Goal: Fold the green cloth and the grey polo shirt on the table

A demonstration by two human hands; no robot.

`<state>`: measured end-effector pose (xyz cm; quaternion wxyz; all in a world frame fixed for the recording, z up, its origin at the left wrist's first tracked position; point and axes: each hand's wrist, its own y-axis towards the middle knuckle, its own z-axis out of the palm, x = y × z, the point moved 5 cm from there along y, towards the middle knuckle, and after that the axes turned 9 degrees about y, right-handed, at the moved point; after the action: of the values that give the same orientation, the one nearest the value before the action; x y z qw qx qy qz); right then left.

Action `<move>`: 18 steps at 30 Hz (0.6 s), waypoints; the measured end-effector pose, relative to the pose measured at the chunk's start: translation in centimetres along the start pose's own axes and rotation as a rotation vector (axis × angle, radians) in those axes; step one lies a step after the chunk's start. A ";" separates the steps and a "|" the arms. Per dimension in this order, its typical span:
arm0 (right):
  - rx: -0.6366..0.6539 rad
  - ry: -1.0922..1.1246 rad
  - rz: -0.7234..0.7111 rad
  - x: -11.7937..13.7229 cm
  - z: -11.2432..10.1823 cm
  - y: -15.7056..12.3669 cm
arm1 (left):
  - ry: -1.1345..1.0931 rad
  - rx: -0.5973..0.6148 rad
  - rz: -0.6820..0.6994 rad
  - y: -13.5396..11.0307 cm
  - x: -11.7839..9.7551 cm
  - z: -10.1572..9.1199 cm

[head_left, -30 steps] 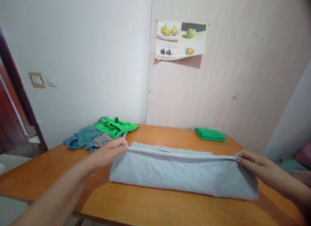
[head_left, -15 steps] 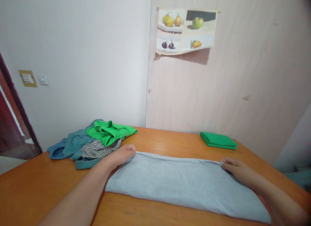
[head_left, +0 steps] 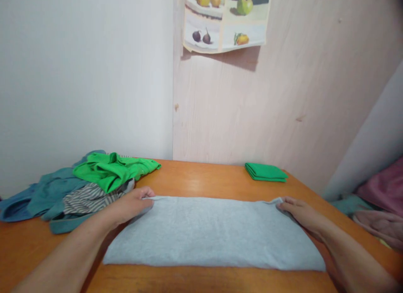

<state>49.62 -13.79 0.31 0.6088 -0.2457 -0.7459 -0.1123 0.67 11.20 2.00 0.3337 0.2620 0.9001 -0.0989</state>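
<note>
A light grey garment [head_left: 214, 234], folded into a long flat strip, lies across the wooden table in front of me. My left hand [head_left: 140, 202] pinches its far left corner between thumb and fingers. At the far right corner, my right hand [head_left: 291, 207] grips the cloth the same way, and a small bit of the edge is raised there. The garment's near edge rests flat on the table. What kind of garment it is cannot be made out in this folded state.
Left of the grey cloth is a loose heap of clothes: a bright green garment [head_left: 115, 171], a striped one [head_left: 85, 199] and a teal one [head_left: 56, 188]. A folded green cloth [head_left: 266, 172] sits at the back right of the table [head_left: 201, 175]. Pinkish fabric [head_left: 384, 188] lies beyond the right edge.
My view has turned right and tilted slightly down. The grey garment now lies squarer to me, its near edge level, with both hands still on its far corners.
</note>
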 end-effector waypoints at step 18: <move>-0.320 -0.364 -0.147 -0.4 -1.7 1.7 | 0.215 -0.198 0.047 1.9 1.7 -0.9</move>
<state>51.98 -13.26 0.15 0.4081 -0.3000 -0.8319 -0.2268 0.09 13.81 1.55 0.2618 0.2578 0.9297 0.0269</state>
